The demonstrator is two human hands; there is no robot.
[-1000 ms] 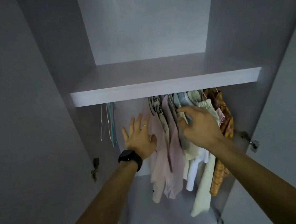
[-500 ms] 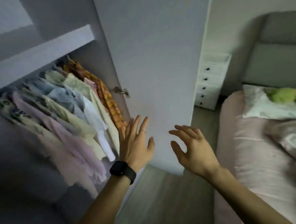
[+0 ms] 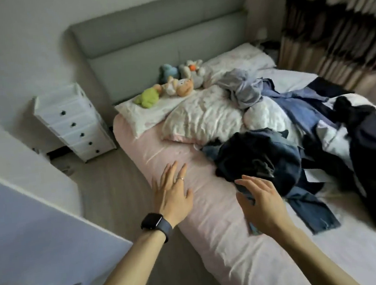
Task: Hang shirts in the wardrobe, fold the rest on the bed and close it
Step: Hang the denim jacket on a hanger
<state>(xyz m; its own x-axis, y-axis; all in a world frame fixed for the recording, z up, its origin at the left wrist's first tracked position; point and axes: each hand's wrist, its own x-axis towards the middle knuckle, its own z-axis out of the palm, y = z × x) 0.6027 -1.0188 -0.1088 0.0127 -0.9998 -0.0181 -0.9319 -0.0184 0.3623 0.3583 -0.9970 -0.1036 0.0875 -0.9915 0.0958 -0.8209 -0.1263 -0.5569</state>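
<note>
Here, rumpled dark clothes (pink sheet)

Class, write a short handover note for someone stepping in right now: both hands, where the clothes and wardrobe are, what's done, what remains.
Left hand: open, empty, over the pink sheet at the bed's edge.
Right hand: open, reaching at the dark clothes heap; grips nothing.
More blue garments lie unfolded beyond it.
Wardrobe door at lower left looks open.
Done: nothing folded on the bed yet.
Left: sort the heap, hang shirts, fold the rest, close the wardrobe.
</note>
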